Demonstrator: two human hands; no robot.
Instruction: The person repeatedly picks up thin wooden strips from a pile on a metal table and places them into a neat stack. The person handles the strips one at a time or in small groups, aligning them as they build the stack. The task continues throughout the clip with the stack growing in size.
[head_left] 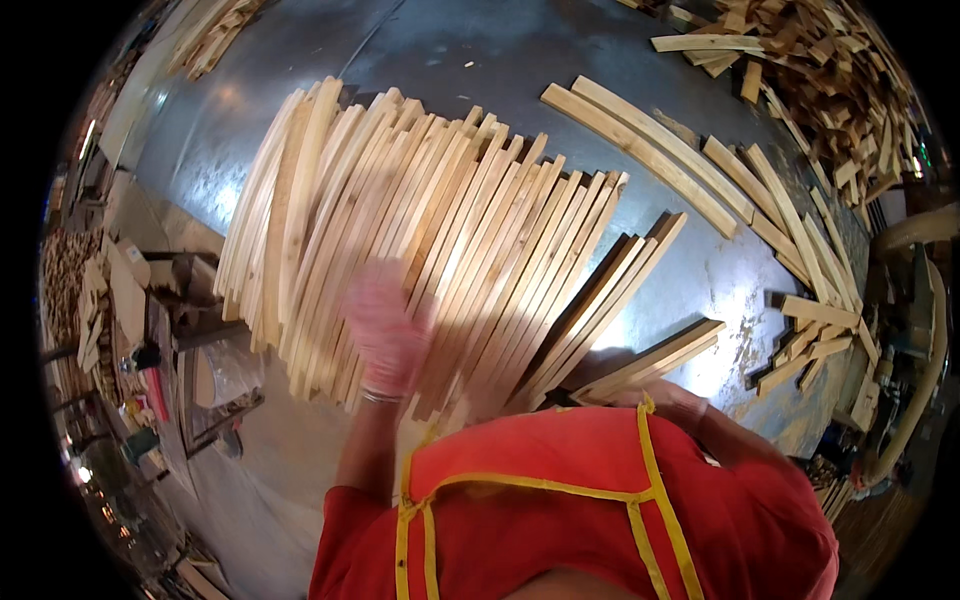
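Note:
A wide row of pale wooden strips [440,220] lies side by side on a dark, shiny metal table. Over the lower middle of this row is my left hand [385,325], which seems to wear a pinkish glove; motion smears its fingers. Whether it touches the strips I cannot tell. My right hand [672,400] is low at the table's near edge, beside a short pair of strips [655,360]. It is blurred and partly hidden by my red apron [530,450] with yellow trim. A few darker-edged strips [610,300] lie just right of the row.
Longer loose boards [650,150] lie slantwise at the right of the metal table [480,60]. Short offcuts [815,340] are grouped near its right side. A large heap of scrap wood [830,80] fills the far right. A rack [215,390] stands at the left.

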